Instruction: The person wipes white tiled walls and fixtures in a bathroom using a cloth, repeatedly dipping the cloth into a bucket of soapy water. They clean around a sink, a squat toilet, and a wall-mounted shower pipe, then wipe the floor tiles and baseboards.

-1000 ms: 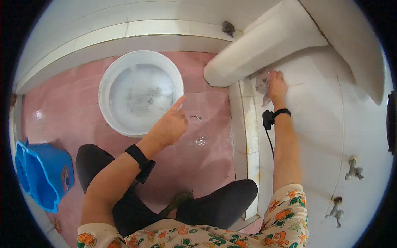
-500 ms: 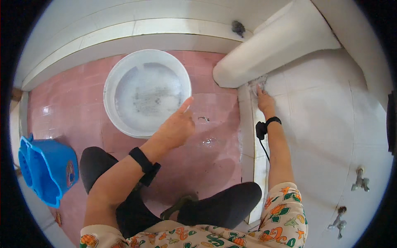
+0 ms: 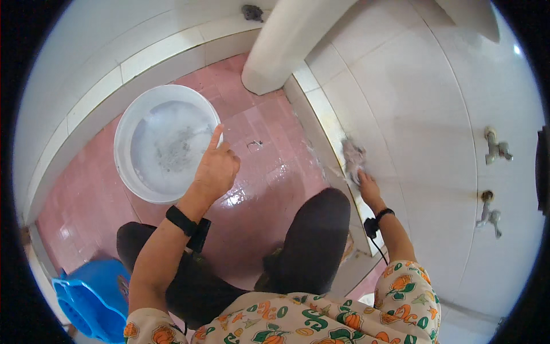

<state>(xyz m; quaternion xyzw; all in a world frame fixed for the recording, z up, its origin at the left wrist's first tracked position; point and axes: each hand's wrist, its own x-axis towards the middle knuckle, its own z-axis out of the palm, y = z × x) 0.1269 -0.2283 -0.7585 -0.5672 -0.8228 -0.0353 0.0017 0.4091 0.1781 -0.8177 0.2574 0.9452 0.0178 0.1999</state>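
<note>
A round white tub (image 3: pixel 121 143) of foamy, greyish water stands on the pink floor at the left. My left hand (image 3: pixel 217 166) is beside its right rim. One finger stretches to the rim while the others bend loosely, and nothing shows in the hand. At the right, my right hand (image 3: pixel 368 188) presses a grey mesh scrubber (image 3: pixel 354 153) onto the white tiled ledge (image 3: pixel 327 109), where the ledge meets the wall. Its fingertips are partly hidden by the scrubber. Black straps with small devices circle both wrists.
A white pedestal (image 3: pixel 275 57) rises beyond the ledge's far end. Two metal taps, an upper one (image 3: pixel 496 148) and a lower one (image 3: pixel 488 215), jut from the right wall. A blue bucket (image 3: pixel 94 292) sits at the lower left. A dark clump (image 3: pixel 252 12) lies on the far ledge.
My right hand has slid the scrubber along the ledge from the pedestal's foot toward me. The view has turned to the right. My left hand stays by the tub's rim.
</note>
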